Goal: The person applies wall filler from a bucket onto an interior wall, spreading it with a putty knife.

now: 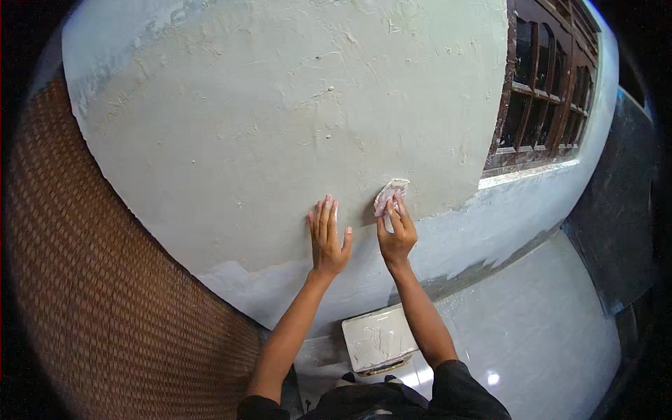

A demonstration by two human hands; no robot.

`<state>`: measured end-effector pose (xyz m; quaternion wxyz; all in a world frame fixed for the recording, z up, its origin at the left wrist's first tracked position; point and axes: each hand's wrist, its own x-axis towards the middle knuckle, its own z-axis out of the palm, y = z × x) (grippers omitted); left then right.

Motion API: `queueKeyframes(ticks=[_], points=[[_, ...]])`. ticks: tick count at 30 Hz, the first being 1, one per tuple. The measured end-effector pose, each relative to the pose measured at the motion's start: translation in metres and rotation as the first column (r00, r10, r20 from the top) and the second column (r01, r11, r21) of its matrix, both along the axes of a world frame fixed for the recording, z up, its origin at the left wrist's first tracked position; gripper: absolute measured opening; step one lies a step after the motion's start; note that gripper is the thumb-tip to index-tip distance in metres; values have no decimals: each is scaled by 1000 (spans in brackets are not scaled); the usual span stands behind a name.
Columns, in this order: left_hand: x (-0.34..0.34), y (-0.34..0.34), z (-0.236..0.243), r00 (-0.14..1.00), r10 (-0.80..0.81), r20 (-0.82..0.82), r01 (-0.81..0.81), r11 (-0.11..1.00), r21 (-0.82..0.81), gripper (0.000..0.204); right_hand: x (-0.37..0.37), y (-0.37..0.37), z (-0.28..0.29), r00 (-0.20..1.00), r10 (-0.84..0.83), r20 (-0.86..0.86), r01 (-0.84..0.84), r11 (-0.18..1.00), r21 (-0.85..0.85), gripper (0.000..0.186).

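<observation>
A pale plastered wall [280,119] with rough flecks and ridges fills most of the view. My left hand [325,238] lies on it with fingers stretched out and slightly apart. To its right, my right hand [395,234] grips a small, flat, pinkish scraper [388,189] smeared with cream putty, held against the wall. Below my hands on the floor sits a light rectangular container [378,332] with cream paste over its top.
A dark wooden window [535,105] with small panes is at the upper right. A brown woven panel [105,266] runs down the left side. Glossy grey tiles [532,329] cover the floor at lower right, beside a dark board [612,196] at the right edge.
</observation>
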<state>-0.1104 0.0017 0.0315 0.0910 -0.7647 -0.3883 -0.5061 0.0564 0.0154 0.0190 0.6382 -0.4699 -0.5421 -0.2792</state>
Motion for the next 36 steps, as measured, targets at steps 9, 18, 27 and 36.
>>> queueKeyframes(ticks=[9,18,27,36], points=[[-10,6,-7,994,-106,1,106,994,17,65,-6,-5,-5,984,-141,106,155,978,-141,45],[-13,3,-6,987,-157,35,156,987,24,64,-9,1,-26,969,-155,194,193,961,-196,45],[-6,5,-13,982,-176,61,176,984,4,65,-14,-31,-75,961,-23,275,109,947,-302,47],[8,7,-18,988,-155,25,155,988,8,64,41,-57,-43,977,49,206,-7,980,-200,30]])
